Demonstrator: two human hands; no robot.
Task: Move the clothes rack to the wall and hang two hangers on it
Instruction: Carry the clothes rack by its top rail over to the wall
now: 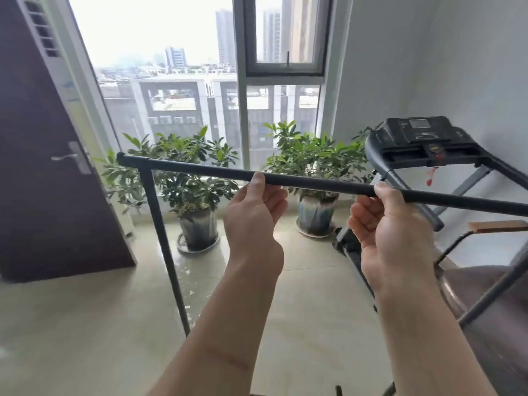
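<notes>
The black clothes rack (197, 170) stands right in front of me. Its top bar runs from upper left down to the right edge. One upright drops at the left, and another slants at the lower right. My left hand (254, 215) is raised palm toward me just under the middle of the bar, with its thumb tip against the bar and its fingers loosely apart below. My right hand (391, 232) is posed the same way further right, thumb tip at the bar. Neither hand has its fingers wrapped round the bar. No hangers are in view.
Two potted plants (197, 224) (315, 212) stand on the tiled floor by the tall window. A dark door (43, 167) stands open at the left. A treadmill (423, 144) stands against the white right wall, with a wooden-armed chair (497, 225) beside it.
</notes>
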